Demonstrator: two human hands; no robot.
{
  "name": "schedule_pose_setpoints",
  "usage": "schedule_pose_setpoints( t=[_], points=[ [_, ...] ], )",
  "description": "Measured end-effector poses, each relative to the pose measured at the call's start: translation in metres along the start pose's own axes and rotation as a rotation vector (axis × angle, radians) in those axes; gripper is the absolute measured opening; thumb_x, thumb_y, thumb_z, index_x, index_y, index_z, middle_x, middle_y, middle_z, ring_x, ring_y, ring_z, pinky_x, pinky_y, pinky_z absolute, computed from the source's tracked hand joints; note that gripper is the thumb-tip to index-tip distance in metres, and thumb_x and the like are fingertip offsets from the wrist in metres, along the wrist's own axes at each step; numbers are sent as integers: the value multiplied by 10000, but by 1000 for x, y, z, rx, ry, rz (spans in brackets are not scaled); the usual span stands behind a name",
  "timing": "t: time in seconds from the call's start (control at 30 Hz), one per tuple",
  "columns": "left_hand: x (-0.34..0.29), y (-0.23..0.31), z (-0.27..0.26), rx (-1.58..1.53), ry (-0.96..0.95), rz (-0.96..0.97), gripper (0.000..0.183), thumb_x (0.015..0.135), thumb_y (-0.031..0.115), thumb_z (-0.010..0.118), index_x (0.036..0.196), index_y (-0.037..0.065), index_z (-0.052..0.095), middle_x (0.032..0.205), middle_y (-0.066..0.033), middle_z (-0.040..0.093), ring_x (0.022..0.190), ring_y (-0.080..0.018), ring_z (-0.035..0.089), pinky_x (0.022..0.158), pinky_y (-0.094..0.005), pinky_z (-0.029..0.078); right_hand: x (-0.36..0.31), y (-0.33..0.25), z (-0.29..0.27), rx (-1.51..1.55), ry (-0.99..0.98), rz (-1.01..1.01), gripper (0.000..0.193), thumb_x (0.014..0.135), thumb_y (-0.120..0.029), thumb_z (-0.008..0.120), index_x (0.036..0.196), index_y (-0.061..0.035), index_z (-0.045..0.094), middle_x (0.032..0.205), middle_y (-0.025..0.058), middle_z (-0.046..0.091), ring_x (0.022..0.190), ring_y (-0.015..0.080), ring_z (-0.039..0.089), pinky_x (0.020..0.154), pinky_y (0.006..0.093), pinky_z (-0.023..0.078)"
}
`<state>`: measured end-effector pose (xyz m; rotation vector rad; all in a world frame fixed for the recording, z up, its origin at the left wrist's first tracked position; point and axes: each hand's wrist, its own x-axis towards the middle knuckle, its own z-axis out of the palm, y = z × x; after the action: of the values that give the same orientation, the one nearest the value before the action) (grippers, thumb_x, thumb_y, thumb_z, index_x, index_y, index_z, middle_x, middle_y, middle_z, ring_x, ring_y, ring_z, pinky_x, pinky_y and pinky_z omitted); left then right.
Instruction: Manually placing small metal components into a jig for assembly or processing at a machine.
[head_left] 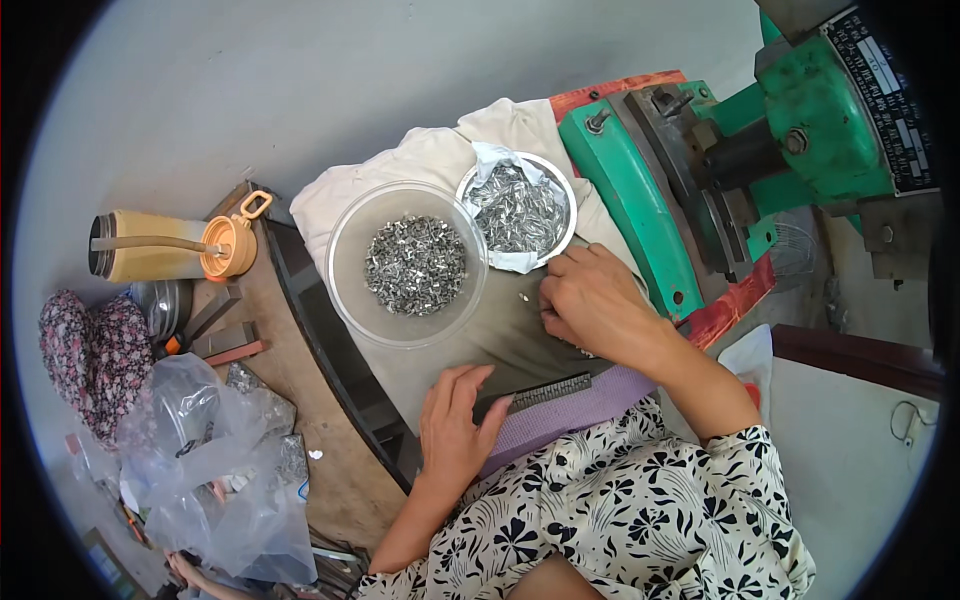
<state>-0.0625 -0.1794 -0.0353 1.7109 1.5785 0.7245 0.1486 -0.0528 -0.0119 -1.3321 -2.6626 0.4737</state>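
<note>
My left hand [455, 425] is open, thumb and fingers apart, its thumb tip at the left end of a dark narrow toothed strip [550, 392]. That strip lies on the cloth close to my body. My right hand [597, 305] rests on the cloth beside a metal bowl [571, 215], its fingers curled together; whatever they hold, if anything, is hidden. Small slim silvery metal pieces [518, 212] fill this bowl over a white lining. To its left, a clear plastic tub [345, 300] holds short silvery metal bits [415, 265]. One tiny bright piece [524, 297] lies near my right fingers.
A green bench press [640, 215] stands at the right, its head overhanging. Purple textured cloth [560, 420] lies along the near edge. On a wooden surface [330, 430] at the left are a yellow bottle [160, 245], a floral cloth bundle [95, 350] and clear plastic bags [200, 440].
</note>
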Motion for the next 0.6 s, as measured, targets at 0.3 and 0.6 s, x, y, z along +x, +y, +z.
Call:
schedule_pose_setpoints(
  t=[0.3, 0.6],
  points=[
    [3, 6, 1, -23, 20, 25, 411, 768, 85, 788, 1145, 48, 629, 1085, -117, 622, 879, -299, 624, 765, -388, 483, 48, 25, -17, 147, 319, -63, 100, 749, -113, 758, 827, -64, 719, 805, 79, 651, 817, 283, 623, 759, 413, 474],
    [1, 8, 3, -17, 24, 44, 408, 775, 78, 788, 1148, 44, 626, 1060, -116, 625, 853, -279, 621, 751, -383, 500, 91, 20, 23, 6, 135, -75, 151, 732, -92, 683, 862, -48, 745, 811, 150, 691, 807, 358, 678, 703, 448, 532]
  ],
)
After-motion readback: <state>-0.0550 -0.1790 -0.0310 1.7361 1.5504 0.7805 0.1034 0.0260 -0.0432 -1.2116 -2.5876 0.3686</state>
